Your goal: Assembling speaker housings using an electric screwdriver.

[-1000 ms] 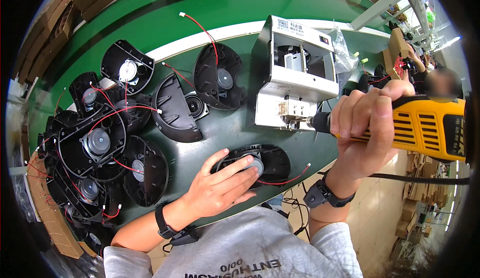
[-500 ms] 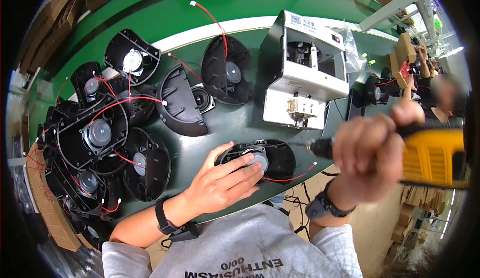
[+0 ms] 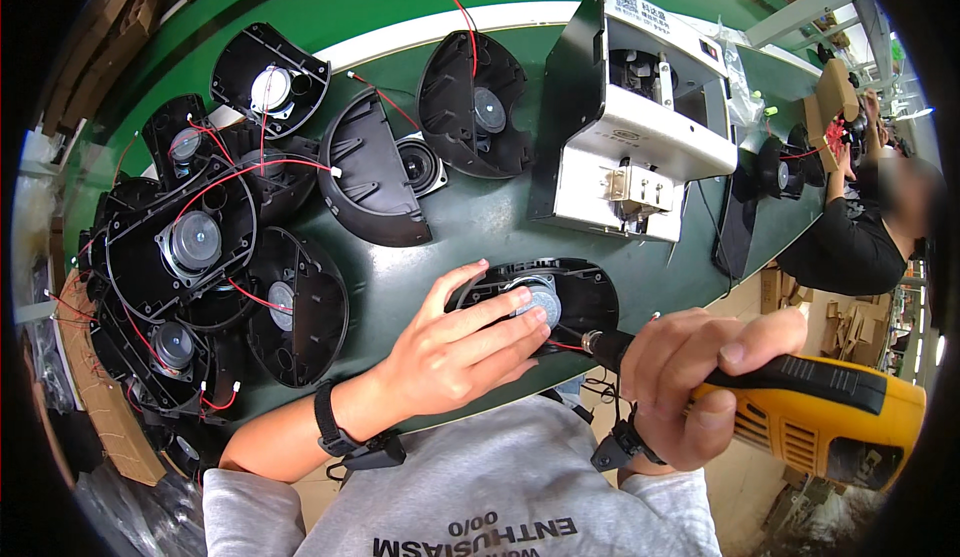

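Observation:
A black plastic speaker housing (image 3: 590, 295) lies at the near edge of the bench, with a round grey-backed speaker (image 3: 541, 303) in it. My left hand (image 3: 465, 345) holds the speaker in its housing, fingers across the magnet and thumb at the housing's far rim. In my right hand (image 3: 690, 377) is a yellow and black power screwdriver (image 3: 800, 422), gripped around its front. Its bit points left at the near side of the speaker, close to my left fingertips; whether the tip touches a screw I cannot tell. A red wire runs beside the bit.
Several speaker housings with red wires (image 3: 190, 242) are piled at the left. Two more housings (image 3: 375, 172) lie behind my left hand. A white and black metal machine (image 3: 635, 127) stands at the back right. Farther right, a person in black (image 3: 850, 242) sits by a cardboard box (image 3: 832, 107).
My right hand has brought the screwdriver down and left, its bit now beside the speaker. My left hand stays on the speaker. The whole view has shifted slightly.

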The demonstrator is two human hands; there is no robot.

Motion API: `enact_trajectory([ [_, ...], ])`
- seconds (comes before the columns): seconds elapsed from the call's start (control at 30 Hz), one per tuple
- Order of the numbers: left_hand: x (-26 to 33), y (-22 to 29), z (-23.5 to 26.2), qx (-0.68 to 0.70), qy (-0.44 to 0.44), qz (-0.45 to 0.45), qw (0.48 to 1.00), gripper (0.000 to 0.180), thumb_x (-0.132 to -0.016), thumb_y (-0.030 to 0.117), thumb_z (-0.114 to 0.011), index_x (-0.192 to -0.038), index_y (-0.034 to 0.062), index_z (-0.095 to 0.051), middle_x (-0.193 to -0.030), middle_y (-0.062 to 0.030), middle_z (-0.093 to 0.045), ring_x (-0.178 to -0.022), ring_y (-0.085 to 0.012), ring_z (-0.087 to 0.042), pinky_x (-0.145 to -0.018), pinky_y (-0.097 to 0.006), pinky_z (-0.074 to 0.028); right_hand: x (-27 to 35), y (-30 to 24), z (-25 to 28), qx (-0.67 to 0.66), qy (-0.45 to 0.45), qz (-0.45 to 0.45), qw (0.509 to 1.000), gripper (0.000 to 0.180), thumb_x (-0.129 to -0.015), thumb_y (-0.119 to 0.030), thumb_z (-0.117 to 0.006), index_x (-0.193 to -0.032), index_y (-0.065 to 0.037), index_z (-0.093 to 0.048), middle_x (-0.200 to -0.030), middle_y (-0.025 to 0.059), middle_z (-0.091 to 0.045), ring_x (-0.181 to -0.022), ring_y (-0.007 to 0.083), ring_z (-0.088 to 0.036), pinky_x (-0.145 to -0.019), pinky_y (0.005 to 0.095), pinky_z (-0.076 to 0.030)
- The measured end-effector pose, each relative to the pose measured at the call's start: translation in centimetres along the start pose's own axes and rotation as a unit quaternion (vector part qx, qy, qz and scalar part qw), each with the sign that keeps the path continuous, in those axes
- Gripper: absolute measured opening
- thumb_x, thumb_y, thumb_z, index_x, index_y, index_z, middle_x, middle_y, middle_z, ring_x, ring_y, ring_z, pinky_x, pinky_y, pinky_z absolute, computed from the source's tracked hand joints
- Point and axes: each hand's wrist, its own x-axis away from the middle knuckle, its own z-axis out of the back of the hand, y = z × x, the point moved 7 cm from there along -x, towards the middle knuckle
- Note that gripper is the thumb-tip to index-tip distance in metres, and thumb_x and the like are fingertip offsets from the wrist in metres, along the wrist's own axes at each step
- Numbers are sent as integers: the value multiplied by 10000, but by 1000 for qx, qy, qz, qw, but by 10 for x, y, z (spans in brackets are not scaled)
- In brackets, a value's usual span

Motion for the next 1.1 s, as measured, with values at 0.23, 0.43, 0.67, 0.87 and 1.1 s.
enact_trajectory([
  [0.23,1,-1,1,0,-1,7,1000,413,-676,269,-896,-1049,129,-790,-1158,22,-721,-1140,-178,-666,-1018,-556,-490,6,5,5,-74,-50,-17,996,405,-882,30,-743,-1123,-43,-426,-671,98,-585,-503,202,-547,-509,358,-485],
  [0.43,-1,-1,2,9,-4,7,1000,418,-679,258,-894,-1061,127,-787,-1140,21,-724,-1133,-178,-669,-1014,-555,-491,5,0,0,-47,-69,-13,996,423,-866,12,-770,-1126,-51,-442,-647,88,-568,-487,211,-540,-489,358,-469],
  [0.67,-1,-1,2,11,4,7,1000,420,-676,254,-896,-1059,122,-786,-1136,19,-725,-1128,-180,-671,-1012,-551,-493,6,0,-3,-47,-81,-7,996,426,-855,20,-778,-1115,-51,-447,-641,80,-567,-485,203,-543,-486,352,-465],
  [0.87,0,0,1,10,10,8,1000,423,-673,249,-899,-1060,121,-786,-1137,19,-728,-1119,-181,-676,-1006,-551,-498,11,1,-5,-40,-76,-2,996,420,-832,44,-788,-1082,-45,-462,-640,73,-573,-489,195,-552,-487,342,-473],
  [1.1,-3,1,1,12,8,12,1000,407,-682,245,-893,-1053,115,-788,-1154,18,-723,-1126,-180,-672,-1014,-551,-494,8,4,-8,-40,-79,-3,996,407,-808,94,-782,-1043,-36,-477,-637,65,-569,-490,194,-566,-483,333,-484],
])
